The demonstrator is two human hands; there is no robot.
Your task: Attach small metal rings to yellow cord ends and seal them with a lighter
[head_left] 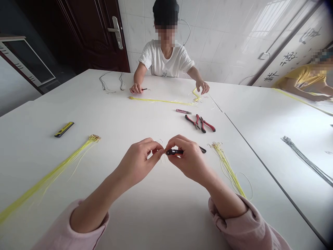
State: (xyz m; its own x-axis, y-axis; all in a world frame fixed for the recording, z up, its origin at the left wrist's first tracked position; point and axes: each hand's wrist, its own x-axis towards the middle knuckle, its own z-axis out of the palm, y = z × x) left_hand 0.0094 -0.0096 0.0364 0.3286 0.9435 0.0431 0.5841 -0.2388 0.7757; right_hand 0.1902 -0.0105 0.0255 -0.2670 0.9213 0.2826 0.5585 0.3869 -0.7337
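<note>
Near the middle of the white table (125,222), my left hand (142,156) pinches something tiny between thumb and forefinger. Thin pale line (163,159) trails beneath the fingertips. Touching them from the right is my right hand (189,156), its fingers wrapped round a slim black tool (174,152) with a little orange on it. The tool's exact kind is hidden by the fingers. Its blunt front end meets the left fingertips, and a black end sticks out past the knuckles. Small dark specks lie just beyond the hands.
Yellow line bundles with gold-coloured hooks lie left (75,152) and right (226,163). Beyond are a yellow-black utility knife (64,129), two red-black pliers (200,123) and a pink tool (183,111). Grey strands (307,158) lie far right. A co-worker (166,59) sits opposite, another at right (299,78).
</note>
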